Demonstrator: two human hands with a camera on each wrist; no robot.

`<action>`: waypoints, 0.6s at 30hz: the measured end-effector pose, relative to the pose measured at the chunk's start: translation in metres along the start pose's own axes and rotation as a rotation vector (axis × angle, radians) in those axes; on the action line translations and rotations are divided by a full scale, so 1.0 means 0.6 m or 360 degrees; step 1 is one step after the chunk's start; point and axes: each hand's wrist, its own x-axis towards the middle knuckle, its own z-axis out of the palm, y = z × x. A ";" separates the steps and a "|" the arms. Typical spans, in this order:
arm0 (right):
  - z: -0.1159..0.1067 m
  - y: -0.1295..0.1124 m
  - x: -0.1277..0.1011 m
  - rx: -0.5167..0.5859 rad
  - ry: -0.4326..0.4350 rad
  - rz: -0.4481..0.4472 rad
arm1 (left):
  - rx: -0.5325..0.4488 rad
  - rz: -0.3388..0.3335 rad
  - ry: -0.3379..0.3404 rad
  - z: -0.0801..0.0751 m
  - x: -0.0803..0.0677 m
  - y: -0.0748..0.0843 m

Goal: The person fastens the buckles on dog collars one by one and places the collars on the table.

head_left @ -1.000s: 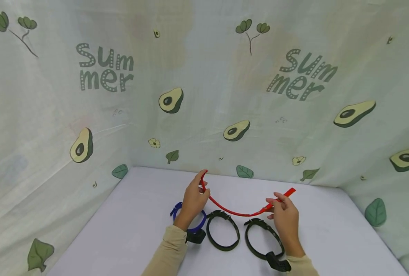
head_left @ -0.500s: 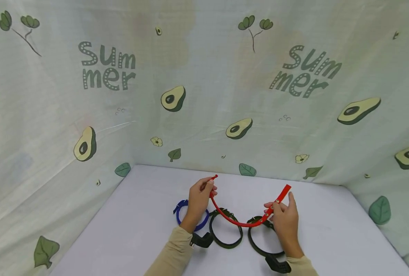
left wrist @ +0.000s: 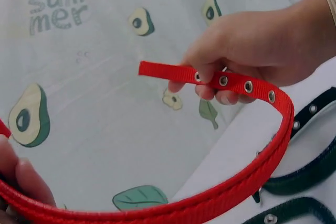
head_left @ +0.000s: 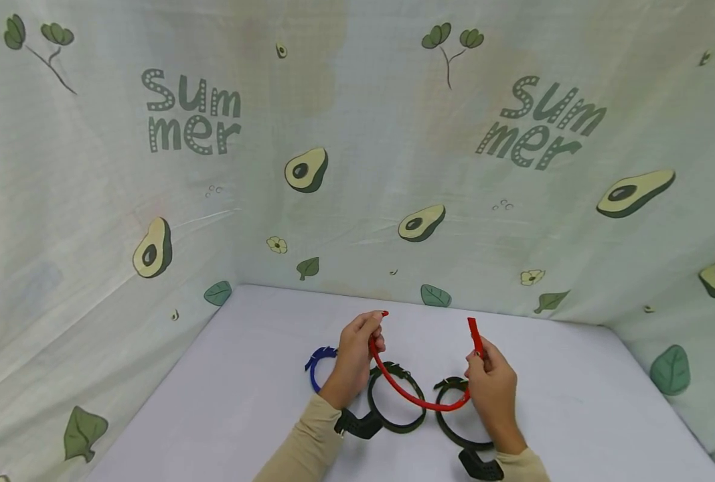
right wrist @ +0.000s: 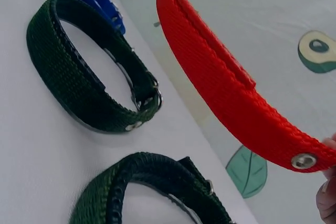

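A red webbing collar (head_left: 414,399) hangs in a U between my two hands, above the table. My left hand (head_left: 355,355) pinches it near one end, and only a small red tip shows past the fingers. My right hand (head_left: 493,388) pinches the other end between thumb and fingers, with the flat tail pointing up. Metal-ringed holes run along that end beside the right hand (left wrist: 247,48) in the left wrist view. Much of the left end is hidden behind the left fingers (left wrist: 31,182).
On the white table (head_left: 243,415) lie a blue collar (head_left: 312,375) at left, a dark green collar (head_left: 393,427) in the middle and another dark green collar (head_left: 454,438) at right, all buckled into rings. A printed curtain (head_left: 357,167) stands behind the table.
My hands have come closer together, so the red collar sags in a deeper curve. The right hand's grip has altered, and the tail now points nearly straight up.
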 end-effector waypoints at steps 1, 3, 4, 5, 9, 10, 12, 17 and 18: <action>0.001 -0.002 -0.001 -0.0021 0.0001 -0.0026 | -0.0007 0.0001 0.0000 0.001 -0.001 0.001; 0.001 -0.006 -0.001 -0.0036 -0.0006 -0.0066 | -0.0019 -0.0009 0.0001 0.003 -0.002 0.002; 0.001 -0.008 -0.002 -0.0046 -0.0023 -0.0072 | -0.0017 -0.0020 0.0006 0.004 -0.002 0.002; 0.001 -0.011 -0.002 -0.0058 -0.0039 -0.0079 | -0.0011 -0.0032 0.0008 0.004 -0.002 0.001; 0.000 -0.024 -0.004 -0.0053 -0.0119 -0.0109 | 0.0045 -0.0045 -0.0023 0.006 -0.005 -0.001; 0.000 -0.027 -0.005 -0.0041 -0.0140 -0.0128 | 0.0065 -0.0044 -0.0034 0.007 -0.006 -0.002; -0.001 -0.033 -0.007 0.0005 -0.0185 -0.0172 | 0.0107 -0.0046 -0.0055 0.008 -0.008 -0.003; -0.003 -0.044 -0.010 0.0115 -0.0267 -0.0264 | 0.0196 -0.0050 -0.0098 0.010 -0.008 -0.007; -0.003 -0.046 -0.010 0.0117 -0.0281 -0.0272 | 0.0220 -0.0045 -0.0113 0.010 -0.008 -0.008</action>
